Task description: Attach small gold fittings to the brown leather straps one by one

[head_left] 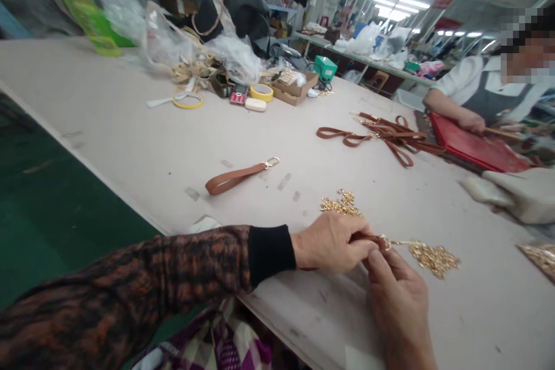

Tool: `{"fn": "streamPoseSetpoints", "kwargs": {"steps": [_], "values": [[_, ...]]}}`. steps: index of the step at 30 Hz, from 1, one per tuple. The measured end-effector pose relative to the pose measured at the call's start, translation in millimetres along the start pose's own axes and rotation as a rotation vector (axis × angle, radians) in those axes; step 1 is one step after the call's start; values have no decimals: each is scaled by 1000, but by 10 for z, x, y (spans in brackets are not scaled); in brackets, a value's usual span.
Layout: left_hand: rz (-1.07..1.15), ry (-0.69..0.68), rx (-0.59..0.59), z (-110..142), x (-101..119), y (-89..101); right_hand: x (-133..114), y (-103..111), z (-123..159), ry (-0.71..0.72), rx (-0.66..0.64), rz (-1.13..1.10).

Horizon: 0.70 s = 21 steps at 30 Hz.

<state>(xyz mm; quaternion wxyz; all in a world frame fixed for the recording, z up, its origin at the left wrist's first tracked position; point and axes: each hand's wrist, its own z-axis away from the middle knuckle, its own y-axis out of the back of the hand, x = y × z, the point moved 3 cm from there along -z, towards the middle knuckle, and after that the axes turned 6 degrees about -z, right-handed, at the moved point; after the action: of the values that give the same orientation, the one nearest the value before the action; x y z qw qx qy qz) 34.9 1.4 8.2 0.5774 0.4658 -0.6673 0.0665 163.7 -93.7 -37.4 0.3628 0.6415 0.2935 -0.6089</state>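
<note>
My left hand (332,243) is closed around a brown leather wrist strap (368,237), of which only the end near the metal ring shows. My right hand (399,292) pinches at the same end, fingertips touching the gold-coloured ring and clasp (387,241). The rest of this strap is hidden by my hands. Just beyond them lie two piles of small gold metal fittings, one pile (340,203) behind my left hand and another pile (435,259) to the right. A finished-looking brown wrist strap (236,178) with a snap hook rests alone on the table, left of the piles.
Several brown straps (390,136) lie in a heap farther back. A co-worker (477,92) sits at the right by a red leather piece (472,141). Yellow tape rolls (261,92), a cardboard box (295,89) and plastic bags stand at the table's (143,127) far side.
</note>
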Motion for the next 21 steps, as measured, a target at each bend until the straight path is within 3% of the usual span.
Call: {"fn": "streamPoseSetpoints", "kwargs": {"steps": [6, 14, 17, 21], "values": [[-41, -46, 53, 22, 7, -48, 108, 60, -51, 33, -20, -159], [189, -140, -186, 39, 143, -16, -89, -45, 84, 184, 46, -233], [110, -95, -261, 16, 92, 8, -151, 200, 260, 245, 124, -108], [-30, -19, -35, -77, 6, 191, -209, 886, 785, 327, 464, 77]]}}
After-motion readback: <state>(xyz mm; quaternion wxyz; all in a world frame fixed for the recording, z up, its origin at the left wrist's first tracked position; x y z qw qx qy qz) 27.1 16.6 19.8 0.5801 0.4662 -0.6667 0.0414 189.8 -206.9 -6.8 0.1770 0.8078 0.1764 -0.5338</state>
